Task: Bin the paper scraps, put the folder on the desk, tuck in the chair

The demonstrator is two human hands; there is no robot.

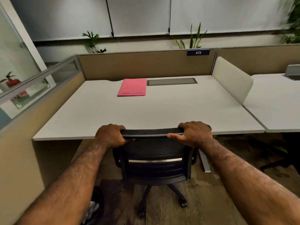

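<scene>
A black mesh office chair (154, 158) stands at the front edge of the white desk (162, 111), its backrest top level with the desk edge and its seat hidden under the desk. My left hand (110, 135) grips the backrest's top left corner. My right hand (193, 133) grips the top right corner, thumb lying along the rim. A pink folder (132, 87) lies flat at the back of the desk. A dark bin (94, 207) with crumpled white paper inside shows at the bottom, partly hidden by my left forearm.
Tan partition panels (146, 65) wall the desk at the back and left. A grey cable hatch (172, 81) sits beside the folder. A white divider (232, 78) separates a neighbouring desk (279, 103) on the right. The desk's metal leg (205, 161) stands right of the chair.
</scene>
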